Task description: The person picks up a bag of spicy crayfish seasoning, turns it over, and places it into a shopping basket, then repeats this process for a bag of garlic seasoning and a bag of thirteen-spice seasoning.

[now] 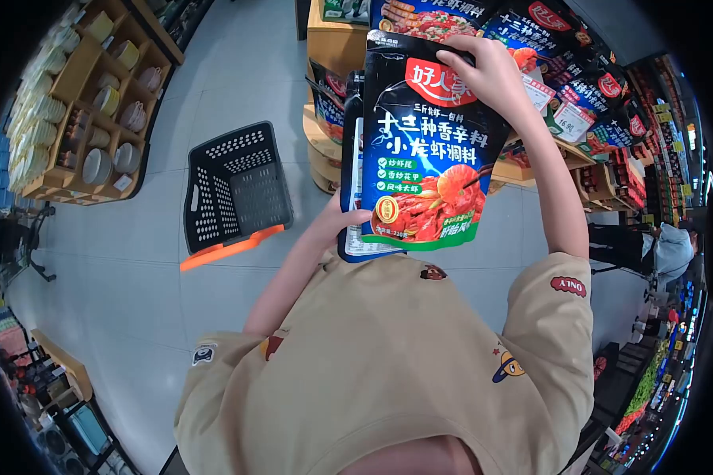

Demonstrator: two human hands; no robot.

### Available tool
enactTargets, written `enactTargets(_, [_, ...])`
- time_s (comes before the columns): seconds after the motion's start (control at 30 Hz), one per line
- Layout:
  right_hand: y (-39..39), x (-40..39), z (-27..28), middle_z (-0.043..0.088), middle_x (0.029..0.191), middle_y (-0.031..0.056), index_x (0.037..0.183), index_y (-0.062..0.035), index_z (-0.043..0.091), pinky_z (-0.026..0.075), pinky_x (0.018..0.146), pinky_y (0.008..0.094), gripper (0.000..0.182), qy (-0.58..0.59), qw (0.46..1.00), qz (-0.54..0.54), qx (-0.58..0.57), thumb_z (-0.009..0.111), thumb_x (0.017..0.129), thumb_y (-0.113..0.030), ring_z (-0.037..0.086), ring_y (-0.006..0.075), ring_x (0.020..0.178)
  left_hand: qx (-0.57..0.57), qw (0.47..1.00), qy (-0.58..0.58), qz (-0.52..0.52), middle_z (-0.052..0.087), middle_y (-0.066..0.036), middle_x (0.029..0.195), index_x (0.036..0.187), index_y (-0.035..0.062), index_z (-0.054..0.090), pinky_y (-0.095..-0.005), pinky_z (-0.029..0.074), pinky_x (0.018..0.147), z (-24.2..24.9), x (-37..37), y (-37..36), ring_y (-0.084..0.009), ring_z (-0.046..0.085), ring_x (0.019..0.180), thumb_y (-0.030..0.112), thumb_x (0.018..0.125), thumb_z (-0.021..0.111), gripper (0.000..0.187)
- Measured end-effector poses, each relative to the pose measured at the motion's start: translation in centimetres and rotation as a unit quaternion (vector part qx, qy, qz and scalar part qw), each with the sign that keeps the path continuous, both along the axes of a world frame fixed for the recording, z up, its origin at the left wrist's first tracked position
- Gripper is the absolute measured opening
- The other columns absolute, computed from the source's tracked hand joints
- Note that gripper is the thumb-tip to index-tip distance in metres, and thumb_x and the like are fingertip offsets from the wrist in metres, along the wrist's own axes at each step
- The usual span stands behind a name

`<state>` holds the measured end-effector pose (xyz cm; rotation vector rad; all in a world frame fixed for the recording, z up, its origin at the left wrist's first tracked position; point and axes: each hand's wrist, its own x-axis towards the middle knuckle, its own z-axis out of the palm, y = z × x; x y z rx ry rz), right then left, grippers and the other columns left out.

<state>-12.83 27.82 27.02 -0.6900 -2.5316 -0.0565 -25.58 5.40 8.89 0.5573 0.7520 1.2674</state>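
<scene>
A black and blue crayfish seasoning pouch [428,150] with a green bottom edge is held upright before my chest, its printed front facing me. My right hand [487,71] grips its top edge, thumb across the front near the red logo. Lower down, my left hand [342,220] pinches the left side, its thumb at the front pouch's lower corner and its other fingers hidden. Behind it, a second pouch [352,170] shows only a strip along the left and bottom, with a white printed panel.
A dark grey shopping basket [238,190] with an orange handle rests on the tiled floor, left of my arm. Ahead, a wooden display stand [337,39] carries several similar pouches and price tags [572,120]. Bowl shelves [95,119] stand at left; a person [669,253] is far right.
</scene>
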Motion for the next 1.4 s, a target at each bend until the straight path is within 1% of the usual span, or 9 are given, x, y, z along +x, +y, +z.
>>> enactTargets(0.37, [1.1, 0.9, -2.5, 0.059, 0.07, 0.0129, 0.084, -0.0061, 0.059, 0.046, 0.061, 0.0363, 0.026, -0.046, 0.999, -0.01, 0.027, 0.056, 0.076, -0.03, 0.058, 0.0271, 0.067, -0.037, 0.995, -0.075, 0.05, 0.051, -0.013, 0.108, 0.118, 0.0014, 0.034, -0.034, 0.048, 0.079, -1.1, 0.2, 0.4, -0.0207, 0.055, 0.093, 0.013, 0.063, 0.058, 0.061])
enactTargets(0.43, [1.2, 1.1, -3.1, 0.06, 0.076, 0.012, 0.09, -0.0078, 0.057, 0.046, 0.063, 0.0368, 0.026, 0.027, 0.996, 0.047, 0.069, 0.057, 0.075, -0.029, 0.058, 0.0268, 0.071, -0.044, 0.996, -0.07, 0.039, 0.053, -0.013, 0.106, 0.116, 0.001, 0.036, -0.0338, 0.048, 0.078, -1.8, 0.0, 0.4, -0.0208, 0.056, 0.091, 0.013, 0.063, 0.055, 0.057])
enactTargets(0.57, [-1.2, 1.2, -2.2, 0.053, 0.098, 0.0105, 0.111, -0.0087, 0.048, 0.039, 0.081, 0.0339, 0.037, 0.091, 0.991, 0.023, 0.098, 0.057, 0.076, -0.019, 0.05, 0.0265, 0.092, -0.047, 0.993, -0.082, 0.066, 0.053, -0.014, 0.105, 0.116, 0.0005, 0.038, -0.034, 0.048, 0.077, -1.9, 0.2, 0.6, -0.0224, 0.056, 0.09, 0.014, 0.065, 0.053, 0.055])
enactTargets(0.7, [-2.8, 4.5, -4.5, 0.049, 0.102, 0.0119, 0.112, -0.0024, 0.043, 0.035, 0.082, 0.0317, 0.041, 0.267, 0.959, -0.066, 0.07, 0.058, 0.075, -0.013, 0.044, 0.0243, 0.098, -0.059, 0.988, -0.12, 0.071, 0.053, -0.015, 0.105, 0.116, 0.0002, 0.038, -0.0358, 0.047, 0.08, -2.2, 0.3, 0.3, -0.024, 0.056, 0.092, 0.013, 0.066, 0.051, 0.053])
enactTargets(0.8, [-6.1, 6.2, -8.2, 0.049, 0.101, 0.0087, 0.114, -0.0017, 0.039, 0.036, 0.081, 0.0279, 0.042, 0.411, 0.876, -0.104, -0.23, 0.056, 0.079, -0.014, 0.044, 0.0155, 0.097, -0.051, 0.987, -0.12, 0.093, 0.053, -0.016, 0.105, 0.115, -0.0001, 0.038, -0.0365, 0.047, 0.08, -2.1, 0.2, 0.1, -0.0246, 0.056, 0.092, 0.012, 0.067, 0.051, 0.051])
enactTargets(0.9, [-8.8, 8.4, -11.7, 0.051, 0.096, 0.0054, 0.109, -0.0016, 0.043, 0.04, 0.074, 0.0227, 0.037, 0.423, 0.679, -0.105, -0.591, 0.058, 0.078, -0.015, 0.048, 0.0086, 0.087, -0.034, 0.989, -0.094, 0.11, 0.053, -0.015, 0.104, 0.114, -0.0006, 0.039, -0.0362, 0.047, 0.08, -2.4, 0.1, 0.4, -0.0239, 0.056, 0.091, 0.01, 0.067, 0.05, 0.049])
enactTargets(1.03, [-12.4, 8.0, -14.2, 0.058, 0.092, 0.0056, 0.098, -0.0004, 0.051, 0.044, 0.069, 0.0227, 0.029, 0.342, 0.685, -0.122, -0.632, 0.062, 0.074, -0.012, 0.055, 0.0084, 0.079, -0.018, 0.99, -0.053, 0.129, 0.055, -0.012, 0.101, 0.111, -0.0004, 0.042, -0.0321, 0.048, 0.075, -3.5, -0.3, 1.0, -0.02, 0.057, 0.087, 0.008, 0.066, 0.05, 0.047])
enactTargets(1.2, [-13.5, 7.3, -14.6, 0.058, 0.094, 0.0084, 0.1, 0.0018, 0.049, 0.047, 0.072, 0.0263, 0.036, 0.415, 0.604, -0.108, -0.672, 0.066, 0.069, -0.004, 0.057, 0.0121, 0.081, -0.035, 0.991, -0.03, 0.127, 0.057, -0.011, 0.097, 0.109, 0.0, 0.044, -0.0305, 0.048, 0.073, -3.2, -0.5, 1.1, -0.0182, 0.058, 0.083, 0.006, 0.065, 0.051, 0.045])
enactTargets(1.4, [-13.3, 7.6, -15.2, 0.058, 0.095, 0.0094, 0.1, 0.0027, 0.049, 0.047, 0.072, 0.0267, 0.038, 0.412, 0.618, -0.11, -0.661, 0.067, 0.067, -0.001, 0.057, 0.0129, 0.082, -0.021, 0.993, -0.032, 0.113, 0.056, -0.011, 0.097, 0.109, -0.0002, 0.044, -0.0303, 0.048, 0.073, -3.6, -0.4, 1.1, -0.0181, 0.058, 0.084, 0.006, 0.065, 0.051, 0.045])
